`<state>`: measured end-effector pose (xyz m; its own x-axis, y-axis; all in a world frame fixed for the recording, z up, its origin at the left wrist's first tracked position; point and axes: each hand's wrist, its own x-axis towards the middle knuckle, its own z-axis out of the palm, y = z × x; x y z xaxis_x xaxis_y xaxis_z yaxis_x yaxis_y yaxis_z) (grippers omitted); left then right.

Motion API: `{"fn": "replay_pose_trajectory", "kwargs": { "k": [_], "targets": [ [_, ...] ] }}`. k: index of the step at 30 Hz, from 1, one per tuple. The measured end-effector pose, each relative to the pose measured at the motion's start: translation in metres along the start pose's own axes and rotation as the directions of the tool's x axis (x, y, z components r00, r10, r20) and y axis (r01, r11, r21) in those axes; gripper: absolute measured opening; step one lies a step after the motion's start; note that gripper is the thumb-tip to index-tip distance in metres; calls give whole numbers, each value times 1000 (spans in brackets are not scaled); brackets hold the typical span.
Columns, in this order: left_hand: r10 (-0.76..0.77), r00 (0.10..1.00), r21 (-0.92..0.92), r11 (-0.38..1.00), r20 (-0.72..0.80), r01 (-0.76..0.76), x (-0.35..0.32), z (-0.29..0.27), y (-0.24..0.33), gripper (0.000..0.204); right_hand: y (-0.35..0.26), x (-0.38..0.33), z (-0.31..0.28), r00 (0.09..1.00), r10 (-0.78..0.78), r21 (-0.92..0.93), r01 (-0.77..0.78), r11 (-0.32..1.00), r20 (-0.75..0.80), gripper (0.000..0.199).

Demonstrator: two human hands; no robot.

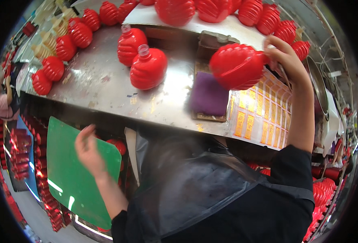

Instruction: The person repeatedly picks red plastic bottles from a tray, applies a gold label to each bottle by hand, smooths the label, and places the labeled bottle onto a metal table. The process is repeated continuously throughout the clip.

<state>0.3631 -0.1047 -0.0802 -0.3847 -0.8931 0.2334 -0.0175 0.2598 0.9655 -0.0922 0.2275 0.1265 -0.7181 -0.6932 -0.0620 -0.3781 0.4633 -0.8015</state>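
Head view: gripping a red bottle (236, 68) by its neck in the right hand (282, 54), upper right of the frame, tipped sideways above a purple pad (209, 97), probably to leave the ribbed body uncovered. Holding nothing visible in the left hand (90, 155), blurred, fingers extended, lower left against a green panel (71, 174). Keeping gold labels (270, 109) flat on the bench (106, 79), likely for easy reach.

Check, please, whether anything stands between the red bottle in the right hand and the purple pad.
Nothing visible does. The right hand holds the red bottle by its neck end; in this view, the bottle overlaps one corner of the purple pad.
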Motion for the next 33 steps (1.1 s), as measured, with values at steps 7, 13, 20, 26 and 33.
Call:
{"fn": "replay_pose_trajectory", "kwargs": {
  "k": [7, 13, 20, 26, 33],
  "targets": [
    [363, 562, -168, 914, 743, -369, 46, 277, 80, 70, 22, 89, 30, 941, 89, -44, -79, 996, 325, 11],
    [-2, 450, -248, 832, 893, 497, 67, 355, 69, 95, 43, 107, 44, 970, -64, -136, 98, 986, 235, 19],
    [-165, 563, -83, 918, 810, 387, 39, 338, 90, 84, 45, 89, 62, 990, -58, 40, 53, 998, 128, 26],
    [-121, 582, -192, 874, 804, 447, 38, 342, 80, 81, 96, -18, 47, 882, -176, -148, 122, 981, -438, 30],
    [-117, 572, -276, 787, 812, 552, 43, 345, 74, 71, 144, -215, 130, 974, -134, -577, 4, 817, -183, 24]
  ]
}}
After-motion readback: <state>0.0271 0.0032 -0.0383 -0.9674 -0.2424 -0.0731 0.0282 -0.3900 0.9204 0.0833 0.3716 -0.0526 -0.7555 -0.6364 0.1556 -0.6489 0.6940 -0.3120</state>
